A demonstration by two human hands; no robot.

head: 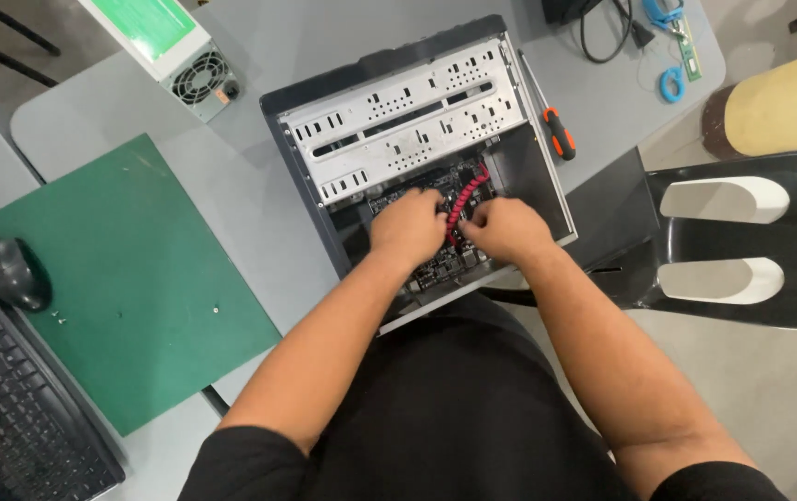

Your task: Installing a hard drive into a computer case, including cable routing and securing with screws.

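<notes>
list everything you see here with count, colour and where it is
computer case: 1, grey and black, open, table centre
cable: 1, red and black, inside case between the hands
circuit board: 1, dark, case bottom
screwdriver: 1, orange and black, right of case
power supply: 1, silver with fan, top left
mat: 1, green, left of case
mouse: 1, black, far left
keyboard: 1, black, bottom left
chair: 1, black, right
left hand: 1, in case at cable
right hand: 1, in case at cable

The computer case (417,121) is bare matt metal, its drive cage perforated. Inside it lies a red braided cable (466,197). Left of the case, the green mat (129,278) looks matt; right of it, the chair (741,241) is glossy black plastic.
</notes>
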